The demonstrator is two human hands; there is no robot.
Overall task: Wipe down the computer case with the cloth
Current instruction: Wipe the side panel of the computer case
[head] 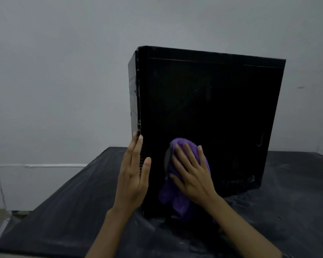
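The case [209, 116] stands upright on a dark table [67, 216], likely heavy and stiff. Right hand [191, 175], fingers flat, presses the soft cloth [179, 200] low on its side; left hand [132, 175], released, steadies its front corner.

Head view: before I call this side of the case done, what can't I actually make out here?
- Computer case side panel: too dark to tell wiped areas from dusty ones.
- Panel under the purple cloth and right hand: covered.
- Front face: seen only edge-on, lower part behind the left hand.
- Far side and back: hidden by the case itself.
- Table cover: cut off by the bottom and right frame edges.
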